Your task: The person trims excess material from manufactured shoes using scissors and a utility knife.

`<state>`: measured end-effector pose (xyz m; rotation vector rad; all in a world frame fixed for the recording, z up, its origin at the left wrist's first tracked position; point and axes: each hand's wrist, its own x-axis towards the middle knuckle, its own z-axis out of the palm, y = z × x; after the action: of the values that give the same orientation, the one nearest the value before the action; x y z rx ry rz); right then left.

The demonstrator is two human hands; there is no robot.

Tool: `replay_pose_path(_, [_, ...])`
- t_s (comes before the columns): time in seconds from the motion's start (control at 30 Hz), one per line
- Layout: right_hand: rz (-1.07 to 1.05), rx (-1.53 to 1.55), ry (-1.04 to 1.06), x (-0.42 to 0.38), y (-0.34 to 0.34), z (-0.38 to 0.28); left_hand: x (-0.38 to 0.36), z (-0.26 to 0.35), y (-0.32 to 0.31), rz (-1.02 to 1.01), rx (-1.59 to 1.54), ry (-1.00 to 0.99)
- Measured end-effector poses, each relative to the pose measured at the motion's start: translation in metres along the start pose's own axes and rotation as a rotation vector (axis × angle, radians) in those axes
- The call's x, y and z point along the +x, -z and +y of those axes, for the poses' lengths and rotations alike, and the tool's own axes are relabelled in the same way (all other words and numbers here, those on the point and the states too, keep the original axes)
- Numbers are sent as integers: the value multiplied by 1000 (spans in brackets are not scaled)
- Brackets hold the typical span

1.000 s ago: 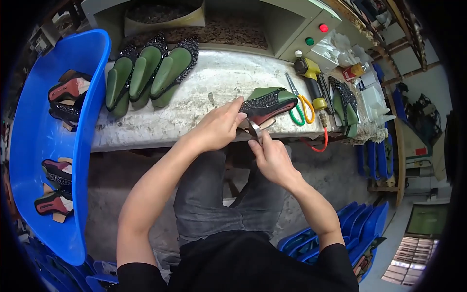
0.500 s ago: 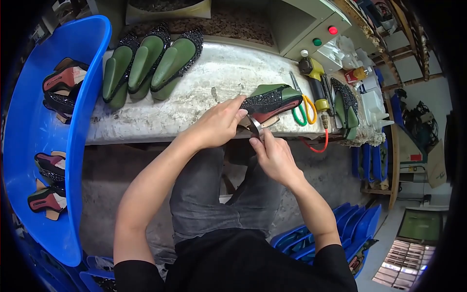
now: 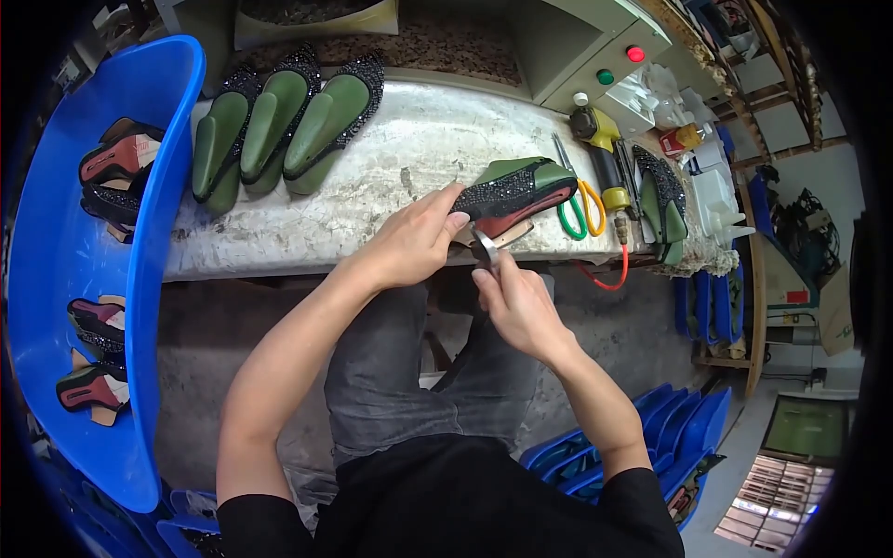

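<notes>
A shoe with black glittering fabric over a green last (image 3: 514, 191) lies on its side near the front of the bench, its reddish sole facing me. My left hand (image 3: 419, 237) is closed around one end of this shoe, thumb near the sole edge. In my right hand (image 3: 523, 305) is a hammer (image 3: 485, 246), gripped just below its shiny metal head. The head is right at the sole side of the shoe, beside my left thumb. Much of the handle is hidden by my fingers.
Three similar shoes on green lasts (image 3: 274, 116) stand at the back left of the bench (image 3: 391, 121). A blue bin (image 3: 139, 372) with more shoes is at the left. Scissors (image 3: 593, 206), a yellow-and-black power tool (image 3: 605, 153) with a red hose and another shoe (image 3: 659, 200) lie right.
My right hand has shifted slightly left and turned the hammer head, which now shows more edge-on. My left hand and the shoe have stayed nearly in place.
</notes>
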<state>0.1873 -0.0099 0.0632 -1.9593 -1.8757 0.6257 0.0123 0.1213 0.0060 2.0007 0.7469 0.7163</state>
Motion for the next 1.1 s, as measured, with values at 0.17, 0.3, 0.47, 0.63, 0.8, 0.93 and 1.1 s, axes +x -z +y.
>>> replay_pose_path(0.17, [-45, 49, -38, -9, 14, 2, -3, 5, -4, 4, 98, -15])
replay_pose_path(0.3, [-35, -83, 71, 6, 18, 5, 0, 5, -1, 12, 99, -13])
replay_pose_path(0.47, [37, -117, 61, 3, 9, 14, 3, 10, 0, -27, 71, -6])
replay_pose_path(0.63, [44, -114, 38, 0, 9, 19, 9, 15, -4, -75, 25, 86])
replay_pose_path(0.8, [23, 48, 81, -9, 17, 22, 9, 22, -7, -24, 172, 61])
replay_pose_path(0.93, [6, -82, 83, -7, 25, 21, 10, 31, -5, -87, 195, 110])
replay_pose_path(1.1, [27, -151, 72, -7, 22, 31, 10, 24, -10, -37, 187, 12])
